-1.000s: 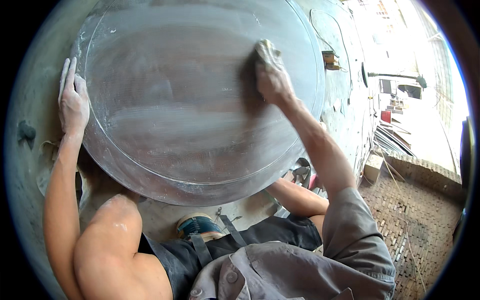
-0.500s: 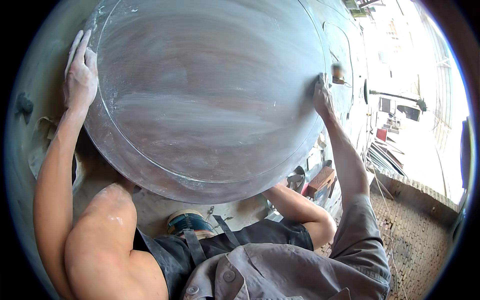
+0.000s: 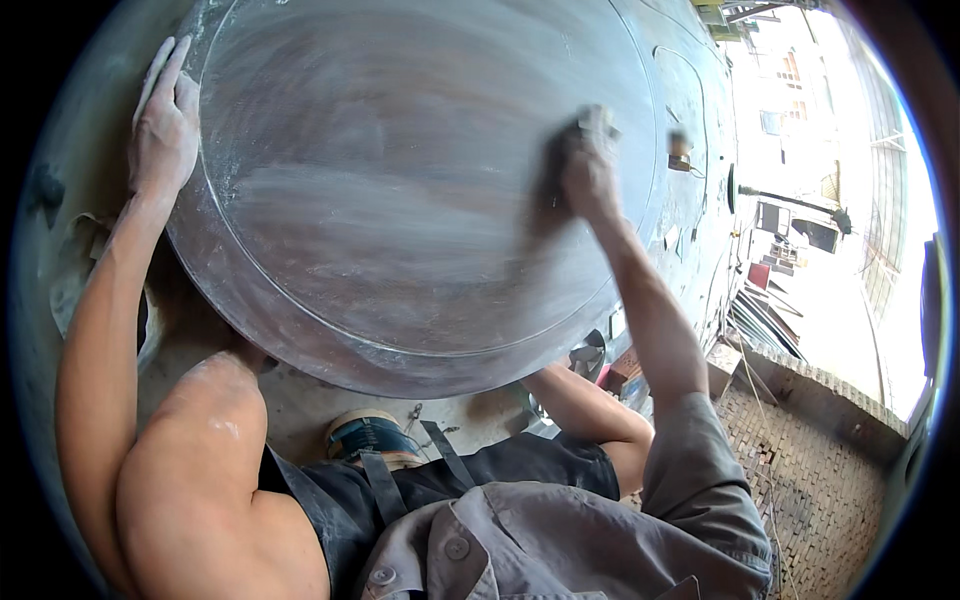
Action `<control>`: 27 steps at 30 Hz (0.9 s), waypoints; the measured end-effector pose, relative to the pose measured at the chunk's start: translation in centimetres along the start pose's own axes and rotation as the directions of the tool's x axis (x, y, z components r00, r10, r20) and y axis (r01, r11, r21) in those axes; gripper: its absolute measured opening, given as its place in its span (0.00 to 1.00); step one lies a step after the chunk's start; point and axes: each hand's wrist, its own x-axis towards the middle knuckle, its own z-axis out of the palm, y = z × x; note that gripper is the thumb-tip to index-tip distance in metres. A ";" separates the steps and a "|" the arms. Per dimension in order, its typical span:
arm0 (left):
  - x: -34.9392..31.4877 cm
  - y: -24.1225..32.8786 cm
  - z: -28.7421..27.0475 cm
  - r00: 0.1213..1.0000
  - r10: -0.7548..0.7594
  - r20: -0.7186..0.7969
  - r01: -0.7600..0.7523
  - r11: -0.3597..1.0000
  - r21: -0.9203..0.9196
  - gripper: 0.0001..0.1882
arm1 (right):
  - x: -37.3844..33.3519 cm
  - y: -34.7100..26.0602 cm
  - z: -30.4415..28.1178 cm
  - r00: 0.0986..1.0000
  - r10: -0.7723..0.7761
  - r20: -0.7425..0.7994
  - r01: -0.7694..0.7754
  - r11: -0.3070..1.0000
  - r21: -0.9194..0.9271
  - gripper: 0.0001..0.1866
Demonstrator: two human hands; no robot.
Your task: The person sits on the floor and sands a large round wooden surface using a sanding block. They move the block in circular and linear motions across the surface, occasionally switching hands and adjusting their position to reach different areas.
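Note:
A large round disc like a tabletop (image 3: pixel 400 190), dark brown under streaks of pale dust, leans in front of my legs. A thin ring line runs just inside its edge. Along the left rim lies my left hand (image 3: pixel 165 135), open and dusted white, its fingers stretched out and pressed to the edge. My right hand (image 3: pixel 592 175) is on the right part of the disc's face, smeared by motion. Its fingers are closed on a small greyish pad (image 3: pixel 598 122), whose exact kind is too blurred to tell. A dark shadow falls beside that hand.
My bent knee (image 3: pixel 205 420) and a shoe (image 3: pixel 370 437) are under the disc's lower edge. A reddish-brown block (image 3: pixel 625 370) sits by its lower right. Farther right are a cable (image 3: pixel 690 60), a stand fan (image 3: pixel 790 195), stacked strips (image 3: pixel 765 325) and a brick-paved floor (image 3: pixel 810 480).
My right hand has swept left and slightly up from the disc's right rim onto its face. The left hand keeps its place on the left rim.

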 end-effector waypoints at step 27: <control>0.2 -0.3 0.5 0.998 0.055 0.022 -0.054 0.998 -0.033 0.23 | -1.1 -5.7 -2.0 0.994 -0.095 0.056 0.089 0.990 0.106 0.38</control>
